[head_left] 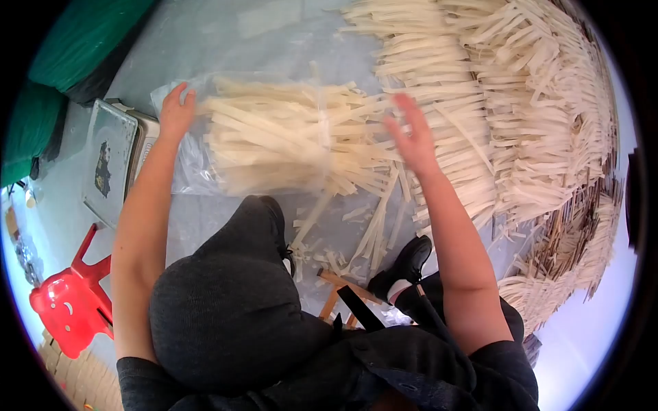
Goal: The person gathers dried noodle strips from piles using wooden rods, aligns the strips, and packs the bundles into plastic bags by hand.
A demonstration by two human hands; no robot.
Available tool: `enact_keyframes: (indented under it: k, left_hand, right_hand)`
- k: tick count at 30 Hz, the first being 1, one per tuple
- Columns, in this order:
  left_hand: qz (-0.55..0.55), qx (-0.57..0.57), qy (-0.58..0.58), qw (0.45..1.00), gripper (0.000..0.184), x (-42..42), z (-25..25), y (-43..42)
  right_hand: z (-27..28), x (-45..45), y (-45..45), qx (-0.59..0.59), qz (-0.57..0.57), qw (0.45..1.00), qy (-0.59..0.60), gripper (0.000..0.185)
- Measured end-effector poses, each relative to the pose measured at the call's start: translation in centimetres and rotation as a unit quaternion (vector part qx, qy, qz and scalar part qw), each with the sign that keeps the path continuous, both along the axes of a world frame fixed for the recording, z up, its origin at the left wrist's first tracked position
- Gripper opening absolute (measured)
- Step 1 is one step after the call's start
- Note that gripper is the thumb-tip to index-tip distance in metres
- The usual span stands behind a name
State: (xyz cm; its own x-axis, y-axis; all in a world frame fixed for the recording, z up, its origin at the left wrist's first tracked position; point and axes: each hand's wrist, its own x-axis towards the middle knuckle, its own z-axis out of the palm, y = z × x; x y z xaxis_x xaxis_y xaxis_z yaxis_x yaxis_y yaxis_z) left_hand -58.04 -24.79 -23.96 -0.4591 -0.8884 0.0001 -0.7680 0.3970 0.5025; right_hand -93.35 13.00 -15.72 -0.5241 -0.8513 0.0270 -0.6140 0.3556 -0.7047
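A bundle of pale flat strips (267, 133) lies on the floor, partly inside a clear plastic bag (192, 164) whose loose end shows at the left. My left hand (178, 113) is at the bundle's left end, by the bag's edge, fingers apart and nothing seen in them. Off the bundle's right end, my right hand (412, 137) hovers with spread fingers, slightly blurred and empty. Some strips stick out loosely at the bundle's lower right, below my right hand.
Large piles of strips (534, 103) cover the right side. A scale (113, 161) stands at the left, with green sacks (82, 41) above it and a red stool (72, 308) below. Loose strips (377, 226) lie near my shoes and a wooden stool (336, 294).
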Motion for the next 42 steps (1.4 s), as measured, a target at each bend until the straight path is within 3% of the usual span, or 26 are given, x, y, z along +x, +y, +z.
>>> enact_keyframes:
  k: [2, 3, 5, 6, 8, 11, 12, 13, 15, 17, 18, 20, 21, 23, 24, 26, 29, 30, 32, 36, 37, 38, 39, 40, 41, 42]
  left_hand:
    - [0.010, 0.034, -0.131, 0.991, 0.061, 1.2, -2.7, -2.0]
    - [0.008, 0.034, -0.131, 0.991, 0.061, 1.2, -3.4, -2.2]
    - [0.030, 0.123, -0.102, 0.987, 0.072, 1.4, -4.6, -2.5]
    - [0.029, 0.123, -0.103, 0.987, 0.072, 0.3, -2.7, -1.0]
    - [0.177, 0.445, -0.057, 0.876, 0.079, -3.6, 4.5, 4.0]
    - [0.141, 0.505, 0.019, 0.852, 0.086, -4.4, 7.3, 5.6]
    - [0.141, 0.511, 0.012, 0.848, 0.086, -3.0, 5.6, 4.4]
    - [0.108, 0.448, -0.050, 0.886, 0.086, -0.9, 2.7, 1.0]
    - [0.069, 0.383, -0.112, 0.914, 0.087, 2.5, -1.4, -2.4]
    - [-0.003, 0.120, -0.209, 0.971, 0.085, 3.8, -4.0, -3.5]
    - [-0.005, 0.121, -0.205, 0.971, 0.085, 3.3, -4.7, -3.0]
    - [0.078, 0.272, -0.152, 0.947, 0.087, 2.5, -5.2, -1.3]
    - [0.078, 0.271, -0.152, 0.947, 0.087, 1.5, -4.5, 0.0]
    - [0.110, 0.456, -0.006, 0.883, 0.085, -0.4, -1.6, 2.7]
    - [0.109, 0.456, -0.010, 0.883, 0.085, -0.4, 0.0, 2.8]
    - [0.100, 0.549, 0.048, 0.828, 0.086, -0.3, 2.6, 3.1]
    - [0.154, 0.451, 0.081, 0.875, 0.088, 0.5, 2.9, 3.1]
    - [0.155, 0.451, 0.082, 0.875, 0.088, 0.4, 2.7, 3.5]
    - [0.198, 0.499, 0.046, 0.842, 0.090, -0.1, 1.8, 4.7]
    - [0.137, 0.573, 0.043, 0.807, 0.087, -0.2, -0.3, 5.9]
    - [0.090, 0.385, 0.019, 0.918, 0.079, -0.3, -0.6, 5.7]
    - [0.038, 0.176, -0.004, 0.984, 0.072, -0.1, -0.8, 5.5]
    - [0.038, 0.175, -0.005, 0.984, 0.072, -0.7, 0.8, 6.3]
    - [-0.080, 0.008, 0.004, 0.997, 0.064, -2.2, 4.1, 8.1]
    - [-0.194, -0.160, 0.014, 0.968, 0.058, -3.6, 6.7, 10.3]
    - [-0.283, -0.158, 0.027, 0.946, 0.055, -4.6, 8.0, 12.6]
  right_hand:
    - [-2.3, -2.7, 0.4, -0.019, -0.212, 0.971, -0.105, 0.065]
    - [-2.6, -3.2, -0.4, -0.019, -0.214, 0.971, -0.105, 0.065]
    - [-3.4, -3.1, -1.5, 0.059, -0.259, 0.918, -0.295, 0.073]
    - [-4.5, -2.0, -1.7, 0.050, -0.205, 0.928, -0.306, 0.076]
    - [-5.4, 2.5, -3.2, 0.067, -0.117, 0.949, -0.287, 0.074]
    - [-2.5, 5.3, -4.1, 0.048, -0.073, 0.964, -0.252, 0.067]
    - [-1.6, 6.0, -3.5, 0.008, -0.068, 0.966, -0.250, 0.064]
    - [-1.4, 5.6, -2.7, 0.010, -0.069, 0.966, -0.250, 0.064]
    - [-0.7, 3.3, 0.1, 0.043, -0.256, 0.936, -0.238, 0.058]
    - [-3.4, 2.1, 4.0, 0.064, -0.303, 0.922, -0.231, 0.056]
    - [-5.0, 1.8, 5.4, 0.084, -0.342, 0.909, -0.224, 0.055]
    - [-7.3, 3.7, 6.1, 0.090, -0.333, 0.915, -0.209, 0.056]
    - [-8.0, 4.9, 5.5, 0.093, -0.321, 0.922, -0.197, 0.058]
    - [-7.0, 7.1, 2.5, 0.080, -0.267, 0.919, -0.278, 0.064]
    - [-5.9, 7.8, 1.3, 0.080, -0.270, 0.918, -0.281, 0.064]
    - [-3.3, 8.2, -0.2, 0.043, -0.216, 0.874, -0.433, 0.060]
    - [-1.2, 5.4, 1.4, 0.111, -0.228, 0.912, -0.321, 0.066]
    - [-3.3, 4.7, 2.5, 0.112, -0.227, 0.913, -0.321, 0.066]
    - [-9.4, 4.1, 4.9, 0.030, -0.322, 0.879, -0.349, 0.076]
    - [-5.6, 10.5, 1.8, 0.132, -0.232, 0.870, -0.415, 0.078]
    - [-5.6, 10.2, 1.6, 0.102, -0.225, 0.928, -0.280, 0.073]
    - [-5.5, 9.9, 1.6, 0.068, -0.211, 0.965, -0.138, 0.068]
    - [-3.6, 9.5, 1.9, 0.068, -0.212, 0.965, -0.139, 0.068]
    - [-0.3, 8.9, 2.6, 0.050, -0.180, 0.975, -0.116, 0.058]
    - [1.6, 9.0, 3.5, 0.032, -0.148, 0.984, -0.092, 0.048]
    - [1.5, 10.4, 4.8, 0.026, -0.007, 0.999, -0.020, 0.041]
